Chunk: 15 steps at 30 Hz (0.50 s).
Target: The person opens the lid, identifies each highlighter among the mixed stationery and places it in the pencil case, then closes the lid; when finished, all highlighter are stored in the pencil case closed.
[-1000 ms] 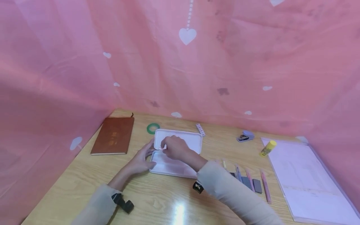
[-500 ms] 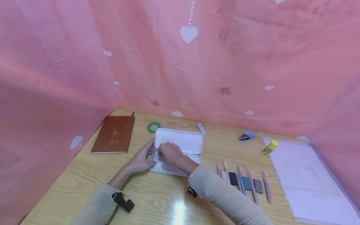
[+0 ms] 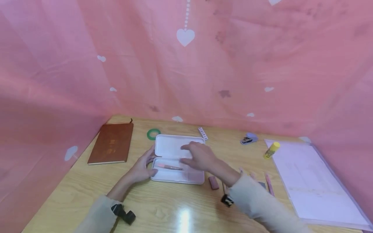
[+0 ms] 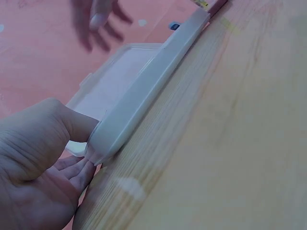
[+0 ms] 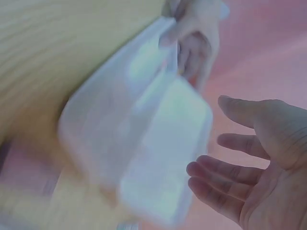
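Note:
A white pencil case [image 3: 195, 178] lies on the table with its lid [image 3: 167, 145] swung back. In its tray, towards the left, rests a slim pen [image 3: 170, 167] with a pinkish end. My left hand [image 3: 141, 168] holds the case's left end, thumb at the front corner and fingers behind it; the left wrist view shows this hand [image 4: 48, 153] at the corner. Over the right part of the case hovers my right hand [image 3: 201, 157], fingers spread apart. In the right wrist view that hand [image 5: 254, 163] has nothing between thumb and fingers.
A pink eraser [image 3: 213, 183] and several pens, partly behind the right sleeve, lie right of the case. Further right are a stapler [image 3: 249, 138], a glue stick [image 3: 272, 150] and a white sheet [image 3: 317, 187]. Green tape [image 3: 153, 134] and a brown notebook [image 3: 112, 142] lie left.
My right hand has come up out of the tray and moved right, its fingers opening. The pen now shows lying in the tray. My left hand keeps its hold on the case.

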### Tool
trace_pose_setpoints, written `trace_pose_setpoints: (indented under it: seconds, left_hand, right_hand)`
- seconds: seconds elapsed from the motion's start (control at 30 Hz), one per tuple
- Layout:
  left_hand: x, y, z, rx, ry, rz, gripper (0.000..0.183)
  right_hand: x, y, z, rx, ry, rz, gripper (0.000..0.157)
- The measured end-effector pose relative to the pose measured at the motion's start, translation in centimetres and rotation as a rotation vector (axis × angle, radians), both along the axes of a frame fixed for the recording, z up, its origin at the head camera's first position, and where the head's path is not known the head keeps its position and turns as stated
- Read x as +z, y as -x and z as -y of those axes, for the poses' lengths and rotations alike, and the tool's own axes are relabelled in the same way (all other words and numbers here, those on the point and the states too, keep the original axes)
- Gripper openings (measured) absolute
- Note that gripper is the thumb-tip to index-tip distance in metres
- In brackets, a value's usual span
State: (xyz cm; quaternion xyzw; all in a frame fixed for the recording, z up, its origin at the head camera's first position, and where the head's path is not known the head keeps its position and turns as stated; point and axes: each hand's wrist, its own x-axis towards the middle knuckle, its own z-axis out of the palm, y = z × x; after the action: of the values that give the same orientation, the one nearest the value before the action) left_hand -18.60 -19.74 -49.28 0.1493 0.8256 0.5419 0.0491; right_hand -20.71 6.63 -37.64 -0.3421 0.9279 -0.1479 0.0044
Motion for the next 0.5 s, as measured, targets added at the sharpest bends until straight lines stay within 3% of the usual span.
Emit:
trace_pose_setpoints:
  seconds: [0.13,0.27,0.4,0.5]
  left_hand:
    - [-0.3,0.2,-0.1,-0.012,-0.022,-0.032,0.101]
    - [-0.3,0.2,-0.1,-0.002,-0.028,-0.032,0.102]
    - [-0.1,0.1,-0.1,0.008,-0.019,-0.028,0.101]
    - [-0.1,0.1,-0.2,0.004,-0.016,-0.043,0.101]
  right_hand:
    - [0.4,0.3,-5.0,-0.095,-0.005,-0.002,0.054]
    - [-0.3,0.6,-9.0,-0.189,-0.028,0.041,0.061]
    - [-1.2,0.6,-11.2,-0.245,-0.054,0.085,0.059]
    - [-2.0,0.3,-11.7,-0.268,-0.067,0.100,0.048]
